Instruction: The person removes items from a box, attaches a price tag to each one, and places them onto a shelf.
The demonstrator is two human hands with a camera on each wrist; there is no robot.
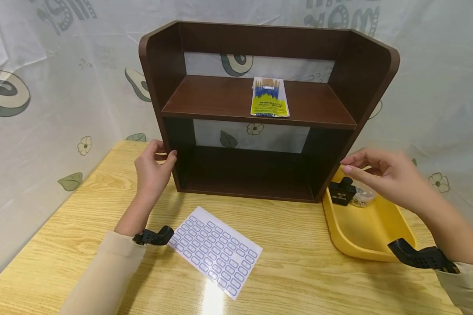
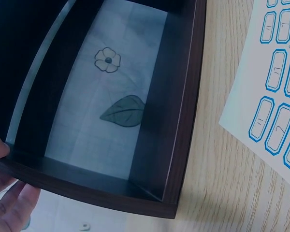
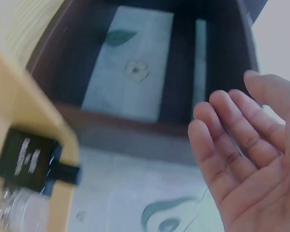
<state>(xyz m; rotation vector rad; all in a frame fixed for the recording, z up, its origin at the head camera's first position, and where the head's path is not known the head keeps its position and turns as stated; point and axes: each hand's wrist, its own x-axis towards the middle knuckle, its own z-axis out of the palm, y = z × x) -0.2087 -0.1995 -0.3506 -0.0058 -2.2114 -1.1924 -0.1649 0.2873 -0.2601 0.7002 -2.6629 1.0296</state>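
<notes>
A dark brown two-tier shelf [image 1: 217,98] stands upright on the table. My left hand [image 1: 153,168] grips the edge of its left side panel, thumb on the inner face and fingers around the outside, as the left wrist view shows with the shelf frame [image 2: 101,193]. Beside the right panel, my right hand [image 1: 390,175] hovers over the yellow tray with its fingers loosely bent. Nothing is between its fingers [image 3: 224,169] in the right wrist view. On the upper board lies a pack of artist brushes [image 1: 269,98] with blue handles.
A sheet of blue-bordered labels [image 1: 217,249] lies on the wooden table [image 1: 291,271] before the shelf. At the right, the yellow tray [image 1: 362,251] holds a black bottle [image 1: 340,194] and a clear round container [image 1: 362,197]. A patterned white cloth [image 1: 82,100] hangs behind.
</notes>
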